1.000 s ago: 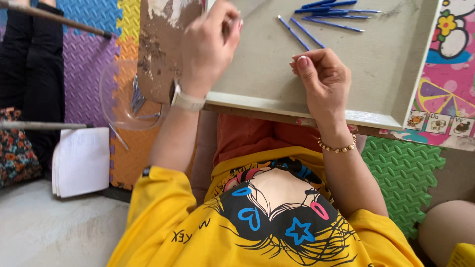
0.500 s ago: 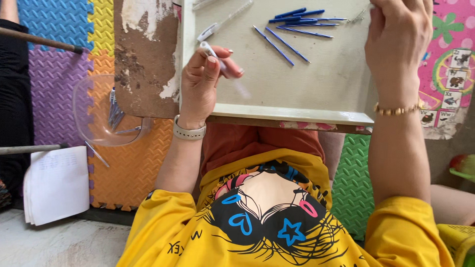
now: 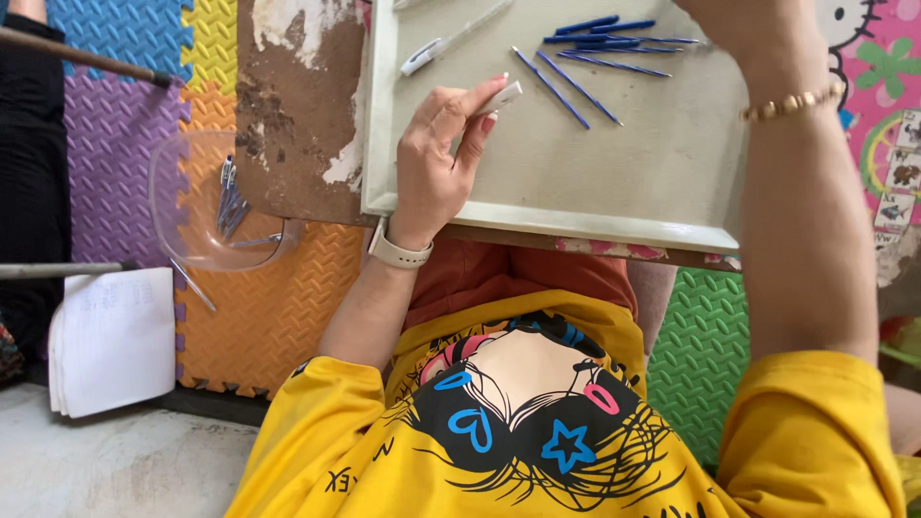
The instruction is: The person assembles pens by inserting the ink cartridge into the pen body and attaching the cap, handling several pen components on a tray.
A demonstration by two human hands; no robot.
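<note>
Now left hand (image 3: 436,163) grip pinches short white pen piece (image 3: 501,97) (right hand cropped).

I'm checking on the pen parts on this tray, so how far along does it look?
Done: a clear bowl beside the tray holds several pens. In hand: the left hand pinches a small white pen piece over the tray; the right hand is mostly out of frame. Left: loose blue refills and a white pen barrel lie on the tray.

Bright, even daylight, soft shadows, no glare; sharp centre, edges perhaps slightly stretched by the lens.
</note>
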